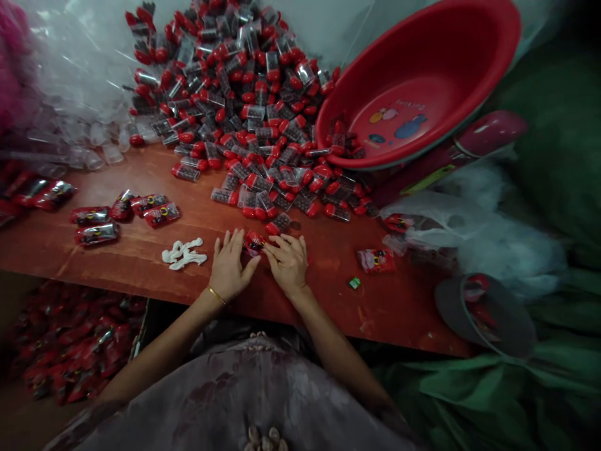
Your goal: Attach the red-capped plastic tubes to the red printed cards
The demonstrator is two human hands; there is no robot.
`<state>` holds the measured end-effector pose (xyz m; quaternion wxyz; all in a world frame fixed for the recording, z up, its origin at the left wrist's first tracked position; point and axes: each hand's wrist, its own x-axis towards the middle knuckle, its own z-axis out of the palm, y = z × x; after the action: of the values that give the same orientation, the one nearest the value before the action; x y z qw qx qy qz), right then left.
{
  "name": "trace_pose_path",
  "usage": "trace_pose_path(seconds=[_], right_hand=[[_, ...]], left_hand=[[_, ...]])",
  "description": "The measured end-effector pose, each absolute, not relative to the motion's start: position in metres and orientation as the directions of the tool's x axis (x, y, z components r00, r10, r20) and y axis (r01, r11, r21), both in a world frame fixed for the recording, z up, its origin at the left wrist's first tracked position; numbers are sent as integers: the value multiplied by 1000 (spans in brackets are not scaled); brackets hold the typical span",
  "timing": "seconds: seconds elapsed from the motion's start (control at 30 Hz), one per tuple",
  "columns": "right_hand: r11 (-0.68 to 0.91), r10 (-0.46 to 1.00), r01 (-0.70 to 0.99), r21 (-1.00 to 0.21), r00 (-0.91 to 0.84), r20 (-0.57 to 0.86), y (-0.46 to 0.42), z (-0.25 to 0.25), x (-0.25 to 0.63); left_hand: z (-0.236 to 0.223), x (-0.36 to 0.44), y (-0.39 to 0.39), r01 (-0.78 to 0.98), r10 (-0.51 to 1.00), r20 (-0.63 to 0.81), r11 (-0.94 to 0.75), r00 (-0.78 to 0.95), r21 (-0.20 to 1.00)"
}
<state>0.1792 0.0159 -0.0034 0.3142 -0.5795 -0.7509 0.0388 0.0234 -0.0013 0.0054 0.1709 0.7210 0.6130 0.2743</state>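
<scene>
A small red printed packet point(255, 243) lies on the table between my two hands. My left hand point(228, 269), with a gold bangle at its wrist, rests beside the packet's left end, fingers stretched out and thumb apart. My right hand point(288, 264) bends in from the other side, its thumb and fingertips closed on the packet's right end. Just beyond the fingers sits a clear tube with a red cap point(278, 223), with dark contents. It lies at the near edge of a large heap of similar tubes point(253, 113).
Left of my hands are a crumpled white strip point(184, 253) and several filled red packets point(96, 234). A red basin point(422, 75) tilts at the back right. A single packet point(375, 260), a green scrap point(354, 283) and a grey container point(453, 307) are on the right. More packets point(70, 344) fill the space below left.
</scene>
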Motion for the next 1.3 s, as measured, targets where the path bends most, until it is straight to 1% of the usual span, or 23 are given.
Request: trace_pose_path(seconds=[0.1, 0.17, 0.23, 0.3, 0.37, 0.4, 0.47, 0.57, 0.77, 0.87, 0.93, 1.0, 1.07, 1.13, 1.17, 1.2, 1.23, 1.27, 1.3], right_hand=[[334, 876, 803, -494, -70, 478, 14, 1, 179], [344, 868, 765, -544, -38, 495, 12, 4, 178], [348, 871, 713, -609, -6, 491, 11, 7, 177], [330, 889, 646, -689, 33, 457, 11, 9, 178], [271, 919, 574, -772, 85, 386, 13, 11, 179], [233, 934, 537, -811, 108, 340, 15, 12, 180], [173, 960, 461, -871, 118, 254, 20, 14, 182], [137, 977, 378, -916, 101, 188, 27, 16, 182], [183, 958, 373, -909, 139, 250, 35, 19, 179], [145, 951, 399, -906, 197, 239, 38, 20, 181], [128, 942, 420, -898, 233, 243, 39, 21, 183], [137, 925, 452, -881, 261, 277, 39, 23, 185], [153, 905, 482, -862, 282, 319, 37, 25, 186], [160, 894, 488, -858, 297, 335, 32, 26, 184], [156, 893, 477, -865, 306, 330, 29, 26, 182], [153, 893, 460, -874, 314, 321, 26, 26, 179], [151, 895, 441, -885, 319, 312, 22, 25, 176], [155, 897, 423, -893, 318, 306, 18, 25, 171], [164, 900, 410, -897, 310, 306, 14, 25, 166]], left_hand=[[15, 24, 6, 735, 980, 200, -130, -8, 666], [21, 25, 14, 644, 983, 175, -103, -48, 758], [25, 26, 23, 471, 988, 127, -71, -89, 879], [29, 26, 30, 240, 992, 52, -23, -112, 970], [32, 27, 34, 70, 996, -6, 12, -84, 997], [33, 28, 35, 43, 998, -11, 14, -63, 999], [36, 28, 35, 90, 999, 27, -24, -35, 996], [37, 27, 35, 257, 994, 104, -97, -14, 961], [20, 21, 44, 541, 980, 195, -183, 36, 821], [6, 18, 49, 662, 960, 264, -258, 93, 703], [3, 17, 51, 736, 956, 272, -261, 108, 625], [6, 17, 49, 777, 952, 293, -246, 82, 580], [16, 19, 43, 769, 937, 345, -263, 59, 582], [29, 23, 35, 690, 928, 369, -302, 53, 658], [35, 26, 30, 613, 938, 344, -293, 37, 734], [39, 30, 25, 507, 960, 281, -249, 14, 825], [42, 35, 21, 372, 983, 184, -167, -10, 913], [43, 40, 17, 223, 997, 72, -63, -31, 973], [44, 45, 14, 75, 998, -30, 34, -48, 997]])
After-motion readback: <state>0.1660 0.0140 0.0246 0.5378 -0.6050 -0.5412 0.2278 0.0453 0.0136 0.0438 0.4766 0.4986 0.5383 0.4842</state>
